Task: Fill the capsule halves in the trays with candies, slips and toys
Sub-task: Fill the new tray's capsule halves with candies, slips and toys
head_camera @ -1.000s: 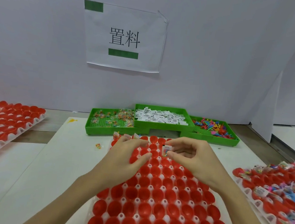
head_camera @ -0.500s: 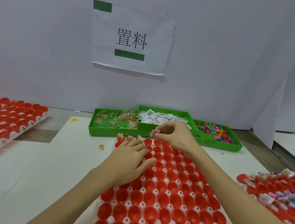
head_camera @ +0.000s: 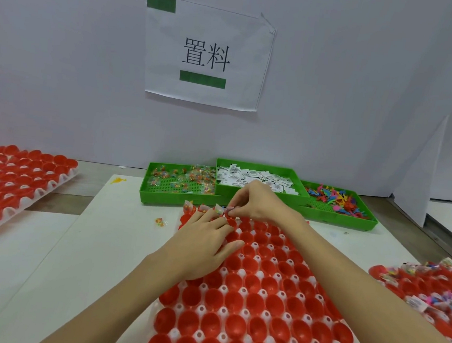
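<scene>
While the left hand (head_camera: 202,247) is resting flat on the capsule tray (head_camera: 263,297), the right hand (head_camera: 254,204) is pinching a light, crinkly wrapped candy (head_camera: 228,210) by its edge at the tray's far row.

A small hand-assembly or packing workstation, not a home. Shown by a plain white partition wall (head_camera: 64,75) with a printed paper sign (head_camera: 206,52) taped up in Chinese characters and green bars, three green sorting bins (head_camera: 258,190) along the back of the white surface (head_camera: 98,242) stocked with wrapped candies (head_camera: 183,180), printed slips (head_camera: 254,178) and tiny coloured toys (head_camera: 337,200). Also by several large white trays (head_camera: 245,310) packed with rows of identical red capsule halves (head_camera: 235,328), left, centre and right.
</scene>
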A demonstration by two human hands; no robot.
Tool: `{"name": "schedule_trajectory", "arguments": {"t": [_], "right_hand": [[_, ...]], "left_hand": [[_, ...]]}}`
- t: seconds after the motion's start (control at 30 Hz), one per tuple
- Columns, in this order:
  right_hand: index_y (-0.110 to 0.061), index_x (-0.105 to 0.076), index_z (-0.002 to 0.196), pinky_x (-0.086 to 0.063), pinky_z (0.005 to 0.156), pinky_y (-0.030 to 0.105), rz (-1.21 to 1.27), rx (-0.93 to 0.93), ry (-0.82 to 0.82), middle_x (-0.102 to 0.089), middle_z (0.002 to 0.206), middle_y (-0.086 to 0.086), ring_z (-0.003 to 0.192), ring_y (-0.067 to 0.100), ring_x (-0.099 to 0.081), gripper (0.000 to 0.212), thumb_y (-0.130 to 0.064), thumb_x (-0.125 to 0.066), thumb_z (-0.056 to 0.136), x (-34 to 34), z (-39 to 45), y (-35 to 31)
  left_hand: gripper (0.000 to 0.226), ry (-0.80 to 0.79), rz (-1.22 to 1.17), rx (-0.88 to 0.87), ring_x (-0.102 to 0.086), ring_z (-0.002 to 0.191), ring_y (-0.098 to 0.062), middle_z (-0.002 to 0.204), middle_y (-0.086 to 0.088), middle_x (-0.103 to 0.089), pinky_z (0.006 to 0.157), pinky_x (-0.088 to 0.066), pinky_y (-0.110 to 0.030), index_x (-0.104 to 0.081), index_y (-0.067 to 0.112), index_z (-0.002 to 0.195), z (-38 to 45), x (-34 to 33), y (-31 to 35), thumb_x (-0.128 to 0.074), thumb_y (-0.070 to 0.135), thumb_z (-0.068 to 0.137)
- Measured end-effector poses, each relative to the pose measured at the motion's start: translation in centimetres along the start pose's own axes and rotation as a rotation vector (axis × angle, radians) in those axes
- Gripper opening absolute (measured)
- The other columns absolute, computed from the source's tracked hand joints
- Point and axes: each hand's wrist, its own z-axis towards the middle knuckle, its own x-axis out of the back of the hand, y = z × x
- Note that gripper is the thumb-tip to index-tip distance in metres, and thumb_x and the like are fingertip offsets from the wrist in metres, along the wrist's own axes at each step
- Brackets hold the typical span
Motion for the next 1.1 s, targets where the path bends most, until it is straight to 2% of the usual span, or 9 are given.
{"name": "schedule_trajectory", "arguments": {"t": [0.17,0.33,0.43,0.57,0.63,0.77,0.83,1.0,1.1], "right_hand": [[-0.022,-0.083,0.093,-0.051,0.067,0.019,-0.005,-0.021,-0.060,-0.074,0.074,-0.011,0.075,0.002,-0.068,0.010,-0.028,-0.081,0.086,1.0,0.3,0.5],[-0.015,-0.082,0.087,-0.050,0.063,0.018,-0.094,-0.019,-0.023,-0.077,0.081,0.000,0.075,0.009,-0.069,0.006,-0.019,-0.083,0.083,0.3,0.9,-0.2],[-0.012,-0.082,0.086,-0.050,0.067,0.022,-0.149,-0.059,-0.039,-0.075,0.081,0.001,0.079,0.011,-0.067,0.007,-0.017,-0.084,0.081,0.0,1.3,-0.9],[-0.012,-0.082,0.091,-0.044,0.060,0.020,-0.137,-0.074,-0.094,-0.070,0.079,-0.005,0.075,0.007,-0.062,0.022,-0.031,-0.086,0.081,1.0,1.0,-1.1],[-0.013,-0.083,0.093,-0.044,0.059,0.019,-0.092,-0.056,-0.057,-0.071,0.078,-0.007,0.071,0.006,-0.062,0.026,-0.038,-0.081,0.085,1.7,0.4,-0.8],[-0.019,-0.083,0.090,-0.034,0.044,0.008,0.012,-0.027,0.117,-0.064,0.060,-0.016,0.041,0.000,-0.048,0.027,-0.041,-0.067,0.096,3.2,-2.0,0.1],[-0.022,-0.082,0.088,-0.036,0.044,0.006,0.158,0.012,0.192,-0.065,0.056,-0.018,0.043,-0.006,-0.052,0.028,-0.041,-0.064,0.098,3.8,-4.1,0.9],[-0.030,-0.082,0.085,-0.043,0.056,0.019,0.497,0.035,0.286,-0.074,0.075,0.001,0.061,0.012,-0.055,0.028,-0.044,-0.061,0.098,3.3,-10.2,3.9],[-0.027,-0.083,0.085,-0.044,0.055,0.013,0.639,0.004,0.307,-0.072,0.075,0.000,0.063,0.006,-0.057,0.029,-0.043,-0.062,0.096,2.3,-12.3,5.0]], "left_hand": [[0.064,-0.011,-0.011,0.002,-0.037,0.134,-0.013,0.139,0.010,-0.058,0.115,-0.016,-0.030,-0.057,0.023,0.142,0.1,0.0,-0.1,-0.022,0.062,0.105],[0.062,-0.021,-0.001,0.002,-0.037,0.133,-0.013,0.138,0.011,-0.058,0.114,-0.016,-0.029,-0.057,0.024,0.141,0.1,0.0,-0.1,-0.022,0.061,0.105],[0.062,-0.025,-0.003,0.003,-0.038,0.133,-0.014,0.139,0.011,-0.058,0.115,-0.017,-0.031,-0.057,0.024,0.142,0.3,0.0,-0.2,-0.023,0.061,0.105],[0.062,-0.061,-0.046,0.003,-0.033,0.139,-0.015,0.145,0.010,-0.056,0.119,-0.017,-0.034,-0.056,0.024,0.144,0.3,0.1,-0.5,-0.024,0.061,0.105],[0.063,-0.082,-0.077,0.008,-0.029,0.142,-0.014,0.149,0.009,-0.053,0.119,-0.014,-0.033,-0.052,0.025,0.147,0.4,0.1,-0.7,-0.025,0.062,0.105],[0.059,-0.086,-0.152,0.009,-0.034,0.136,-0.014,0.145,0.009,-0.056,0.116,-0.017,-0.030,-0.052,0.024,0.148,0.6,0.4,-0.9,-0.028,0.058,0.105],[0.054,-0.072,-0.196,0.009,-0.038,0.131,-0.013,0.141,0.010,-0.059,0.115,-0.021,-0.029,-0.055,0.024,0.145,0.7,0.7,-1.1,-0.030,0.053,0.107],[0.041,-0.025,-0.269,-0.018,-0.051,0.112,-0.014,0.123,0.007,-0.067,0.104,-0.035,-0.026,-0.065,0.021,0.132,0.8,1.7,-1.3,-0.035,0.039,0.110],[0.033,0.039,-0.329,0.030,-0.051,0.106,-0.010,0.112,0.010,-0.067,0.097,-0.042,-0.026,-0.068,0.021,0.124,0.7,2.1,-1.6,-0.041,0.033,0.110]]}}
